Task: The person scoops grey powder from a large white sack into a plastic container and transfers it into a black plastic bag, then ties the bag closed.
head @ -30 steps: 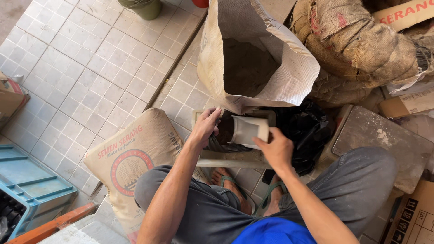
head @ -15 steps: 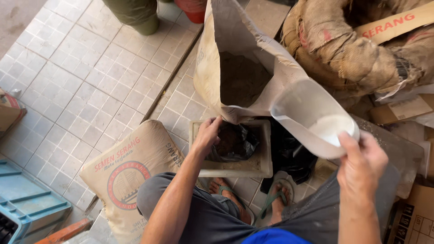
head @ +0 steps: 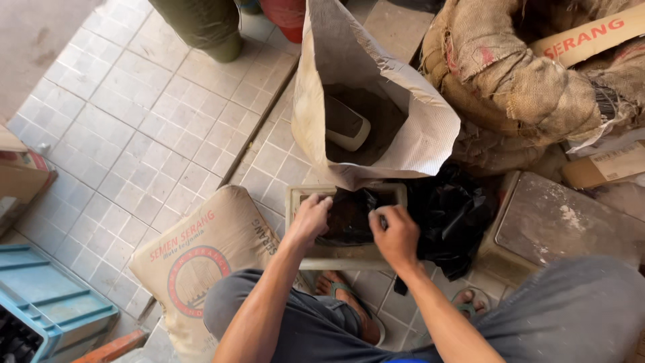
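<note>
My left hand [head: 309, 218] and my right hand [head: 396, 235] both grip the mouth of a small black plastic bag [head: 348, 216] holding dark powder. The bag sits in a beige rectangular tray [head: 349, 257] on the floor between my knees. Just beyond it stands an open paper sack [head: 410, 128] partly filled with dark powder. A white scoop cup [head: 346, 124] lies on the powder inside it, untouched by either hand.
A printed cement sack [head: 201, 252] lies by my left knee. A crumpled pile of black plastic [head: 453, 215] and a grey slab [head: 564, 225] are on the right, with burlap sacks [head: 510, 81] behind. A blue crate [head: 47, 309] sits at lower left on tiled floor.
My right hand carried the white scoop cup up from the tray, left it inside the paper sack, and came back to the black bag. My left hand stayed on the bag.
</note>
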